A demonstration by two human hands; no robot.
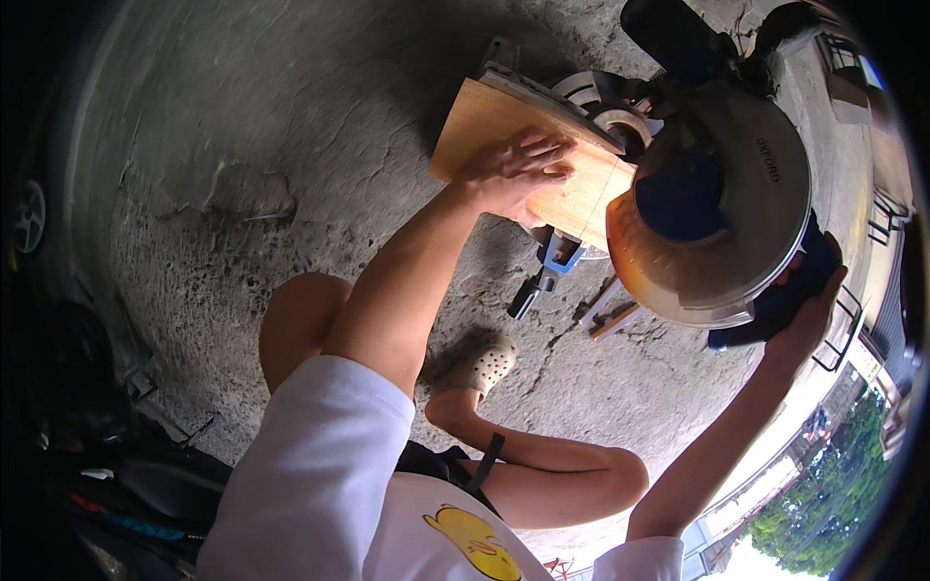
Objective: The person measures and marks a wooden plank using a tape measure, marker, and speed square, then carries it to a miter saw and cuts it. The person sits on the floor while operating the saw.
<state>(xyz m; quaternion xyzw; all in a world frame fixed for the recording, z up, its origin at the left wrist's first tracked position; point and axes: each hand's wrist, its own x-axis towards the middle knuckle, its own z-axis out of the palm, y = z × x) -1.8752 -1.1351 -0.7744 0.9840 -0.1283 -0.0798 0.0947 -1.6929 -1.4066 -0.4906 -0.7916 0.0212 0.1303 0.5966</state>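
Note:
A mitre saw [678, 107] with a dark, blue-accented body and a large clear blade guard [736, 261] stands on the concrete. A light wooden board [601, 213] lies on its base against the metal fence, its right part under the guard, with a faint line across it. My left hand [513, 172] holds the board down, fingers curved over its face near the front edge. At the right, my right hand [814, 300] is wrapped round the saw's handle [804, 271], partly hidden by it. A blue clamp-like part [557, 252] juts out below the board.
Cracked concrete floor [223, 242] surrounds the saw, with my sandalled foot [484, 363] and wooden strips [615, 320] below it. A black scooter or motorbike [126, 474] stands at the lower left, a wheel [29, 213] at the far left. Metal rails [886, 218] and trees show at the right.

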